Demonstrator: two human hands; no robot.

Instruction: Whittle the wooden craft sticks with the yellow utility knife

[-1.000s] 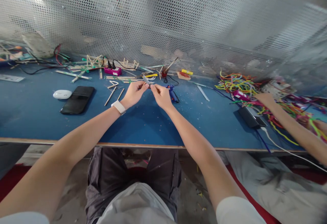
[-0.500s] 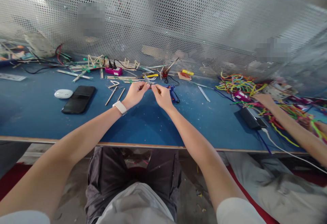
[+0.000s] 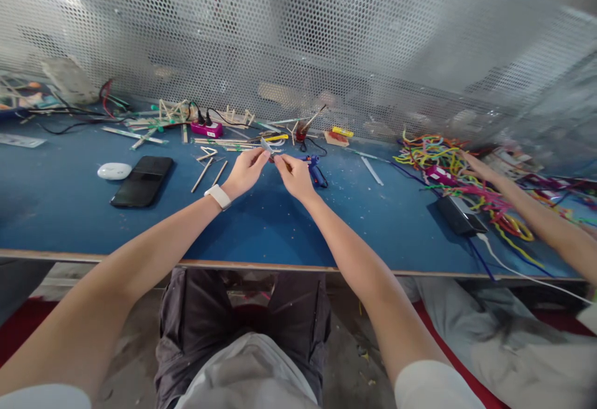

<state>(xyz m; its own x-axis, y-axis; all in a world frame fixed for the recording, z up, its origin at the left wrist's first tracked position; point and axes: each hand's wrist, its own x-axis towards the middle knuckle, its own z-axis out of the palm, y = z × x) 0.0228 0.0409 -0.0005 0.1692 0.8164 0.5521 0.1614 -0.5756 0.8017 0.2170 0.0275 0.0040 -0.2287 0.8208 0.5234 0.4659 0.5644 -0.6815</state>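
Above the middle of the blue table (image 3: 261,222) my two hands meet. My right hand (image 3: 297,178) is closed around a small knife, whose grey blade (image 3: 265,145) points up and away to the left; its handle is mostly hidden by the fingers. My left hand (image 3: 245,173), with a white band on the wrist, is pinched beside the blade. What lies between its fingertips is too small to tell. Just right of my right hand lies a blue glue gun (image 3: 316,170). Two wooden sticks (image 3: 202,176) lie left of my left hand.
A black phone (image 3: 142,181) and a white case (image 3: 114,171) lie on the left. Behind are a pink power strip (image 3: 206,129), wooden stick frames (image 3: 175,112) and a yellow cutter (image 3: 277,138). On the right, another person's hand (image 3: 476,166) reaches into colourful cords (image 3: 429,151) near a black box (image 3: 459,215).
My hands stay together, with only a slight shift of the blade and fingers. On the right, the other person's hand has moved farther back into the cords.
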